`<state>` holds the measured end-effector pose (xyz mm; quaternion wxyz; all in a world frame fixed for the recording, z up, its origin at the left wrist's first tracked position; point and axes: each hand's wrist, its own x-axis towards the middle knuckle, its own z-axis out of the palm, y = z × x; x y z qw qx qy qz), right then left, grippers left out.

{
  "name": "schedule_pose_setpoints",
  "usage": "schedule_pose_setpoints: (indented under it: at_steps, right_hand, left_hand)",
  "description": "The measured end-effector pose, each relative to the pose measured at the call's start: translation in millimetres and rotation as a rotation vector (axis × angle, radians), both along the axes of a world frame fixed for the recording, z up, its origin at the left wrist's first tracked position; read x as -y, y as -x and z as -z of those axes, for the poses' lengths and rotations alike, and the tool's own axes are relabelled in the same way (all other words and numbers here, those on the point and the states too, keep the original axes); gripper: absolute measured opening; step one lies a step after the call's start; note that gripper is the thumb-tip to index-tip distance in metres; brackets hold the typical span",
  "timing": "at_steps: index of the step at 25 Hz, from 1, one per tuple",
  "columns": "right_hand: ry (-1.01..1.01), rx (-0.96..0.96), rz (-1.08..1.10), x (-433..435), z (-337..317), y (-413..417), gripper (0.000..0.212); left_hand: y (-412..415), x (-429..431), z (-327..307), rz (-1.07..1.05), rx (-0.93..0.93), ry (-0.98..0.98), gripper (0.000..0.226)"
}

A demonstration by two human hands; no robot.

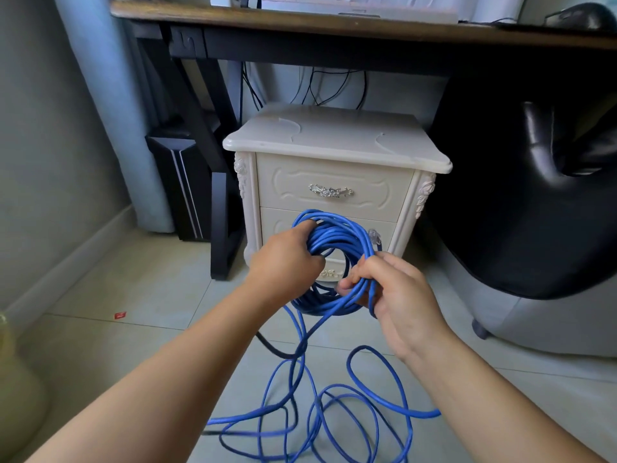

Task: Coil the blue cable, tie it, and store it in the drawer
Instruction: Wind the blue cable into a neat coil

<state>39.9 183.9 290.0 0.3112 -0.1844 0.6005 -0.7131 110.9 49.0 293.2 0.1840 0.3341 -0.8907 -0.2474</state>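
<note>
A blue cable [337, 235] is partly wound into a round coil held in the air in front of a cream bedside cabinet [334, 142]. My left hand [283, 259] grips the coil's left side with its fingers through the loop. My right hand [397, 292] pinches a strand at the coil's right side. The remaining cable lies in loose loops [334, 406] on the tiled floor below my arms. The cabinet's top drawer [334, 182] with a silver handle [330, 191] is closed. The lower drawer is partly hidden behind the coil.
A dark wooden desk [334, 25] stands above the cabinet, black cables hanging behind. A black computer tower [180, 185] and desk leg stand at the left. A black leather chair [534, 195] sits on the right. A small red scrap [120, 315] lies on the floor.
</note>
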Motion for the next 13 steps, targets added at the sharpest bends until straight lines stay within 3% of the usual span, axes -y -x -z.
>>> schedule_pose_setpoints:
  at_steps: [4, 9, 13]
  right_hand:
    - [0.062, 0.052, 0.072, 1.0, -4.8, 6.0, 0.034]
    - [0.027, 0.009, 0.165, 2.2, -7.1, 19.5, 0.03]
    - [0.036, 0.051, 0.175, 3.6, -3.6, 30.9, 0.025]
  left_hand:
    - [-0.2, -4.7, -5.9, 0.027, -0.05, 0.011, 0.017]
    - [-4.1, -9.9, -9.8, 0.064, -0.264, -0.364, 0.023]
    - [-5.1, -15.3, -13.2, 0.095, -0.372, -0.371, 0.028]
